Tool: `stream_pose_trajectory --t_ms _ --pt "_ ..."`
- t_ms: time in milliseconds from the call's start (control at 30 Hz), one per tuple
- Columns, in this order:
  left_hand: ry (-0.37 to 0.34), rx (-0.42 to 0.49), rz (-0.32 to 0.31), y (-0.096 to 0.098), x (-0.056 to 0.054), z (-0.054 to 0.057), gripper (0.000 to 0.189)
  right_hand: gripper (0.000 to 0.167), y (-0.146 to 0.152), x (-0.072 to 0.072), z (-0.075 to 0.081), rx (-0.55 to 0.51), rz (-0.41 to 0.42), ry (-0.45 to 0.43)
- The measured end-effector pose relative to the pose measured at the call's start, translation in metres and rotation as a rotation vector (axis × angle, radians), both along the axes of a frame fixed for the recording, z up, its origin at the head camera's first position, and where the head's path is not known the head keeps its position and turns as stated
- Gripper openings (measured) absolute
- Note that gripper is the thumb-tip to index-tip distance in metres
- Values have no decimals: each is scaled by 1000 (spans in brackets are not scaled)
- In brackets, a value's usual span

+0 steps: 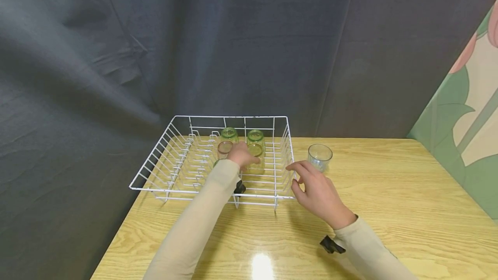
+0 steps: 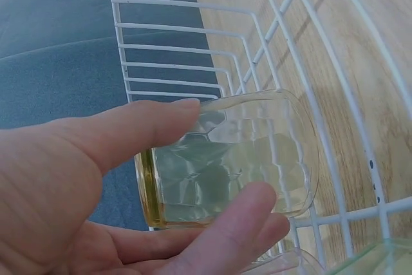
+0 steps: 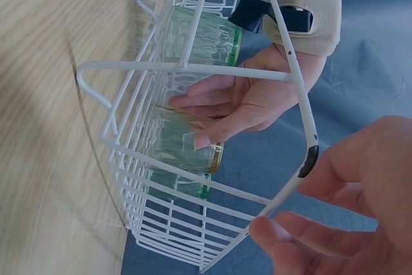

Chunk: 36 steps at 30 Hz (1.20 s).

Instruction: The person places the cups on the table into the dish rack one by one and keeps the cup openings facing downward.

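Observation:
My left hand [image 1: 242, 155] is inside the white wire dish rack [image 1: 288, 150], at an upside-down yellow glass [image 1: 255, 165]. In the left wrist view, the thumb lies along one side of the yellow glass [image 2: 225, 159] and the fingers along the other. Green glasses [image 1: 229, 133] stand upside down behind it, and a pink-tinted glass [image 1: 224, 147] is just left of my hand. Another green glass is mostly hidden by my left arm. My right hand [image 1: 317, 191] is at the rack's front right corner, fingers loosely bent, fingertips right at the rim and holding nothing.
A clear glass [image 1: 320, 157] stands on the wooden table [image 1: 389, 185], right of the rack and beyond my right hand. Wire prongs [image 1: 186, 154] line the rack's left part. A dark curtain [image 1: 253, 46] hangs behind the table, and a patterned panel [image 1: 467, 111] borders the right side.

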<state>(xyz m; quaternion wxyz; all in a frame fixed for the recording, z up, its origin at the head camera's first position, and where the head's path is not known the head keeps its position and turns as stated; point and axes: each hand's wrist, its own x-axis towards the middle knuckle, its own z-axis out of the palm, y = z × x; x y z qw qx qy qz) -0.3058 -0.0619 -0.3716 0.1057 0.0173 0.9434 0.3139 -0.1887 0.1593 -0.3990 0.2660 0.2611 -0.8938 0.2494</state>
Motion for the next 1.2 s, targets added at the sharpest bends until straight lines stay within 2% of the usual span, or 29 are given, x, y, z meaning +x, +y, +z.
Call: stream_pose_trajectory --t_ms 233,333,400,500,667,800,867,1000,1200 --pt "4 2 -12 0 -2 -3 35 33 1 -1 -2 -6 -7 -22" --pt "10 10 -14 0 0 0 36 35 4 -1 -2 -21 -24 -47" --pt "26 2 -23 0 4 6 39 36 6 -1 -1 -32 -42 -62" --pt "45 -14 -47 -1 9 21 44 37 10 -5 0 -45 -78 -89" --pt "70 -78 -93 -9 22 48 35 37 21 -18 0 -76 -181 -146" --pt "100 -70 -138 -16 35 59 50 38 34 -31 -3 -92 -282 -198" --pt "120 -69 -161 -19 43 60 53 39 41 -38 -5 -92 -330 -222" --pt "196 -118 -192 -23 58 57 41 41 54 -50 -10 -117 -410 -273" --pt "214 -67 -230 -25 85 46 41 57 70 -65 -20 -143 -500 -399"
